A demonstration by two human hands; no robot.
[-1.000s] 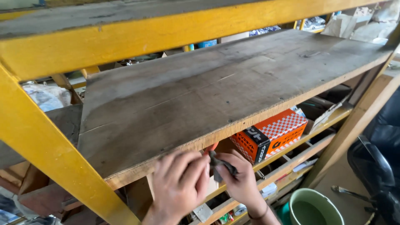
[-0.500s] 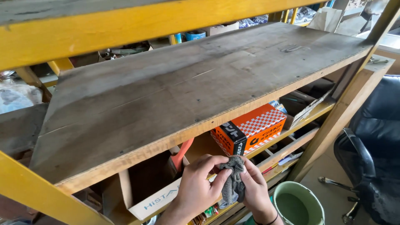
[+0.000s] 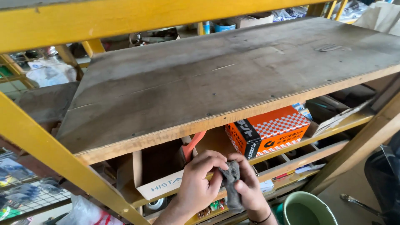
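Both hands low in the frame, pressed together in front of the lower shelf. Left hand [image 3: 199,183] has its fingers [image 3: 210,160] curled in over the top of a small grey cloth [image 3: 230,183]; right hand [image 3: 250,185] wraps it from the other side, fingers narrow, pinching the wad btwn them. Cloth hangs crumpled, tail dropping below the palms. Dark band on the right wrist.

Just behind the hands: an open cardboard box [image 3: 160,187] w/ white flap, an orange handle [image 3: 192,146] sticking up out of it. To the right, an orange-and-black box w/ checker pattern [image 3: 268,131] sits on the lower shelf rail, near the right hand but not touching.

Above it all, a wide worn wooden shelf board [image 3: 233,79] on a yellow frame [image 3: 50,154], yellow upright crossing diagonally at left. Bottom right, a green bucket [image 3: 310,210] on the floor, just beside the right wrist. Clutter behind the shelf too blurred to tell.
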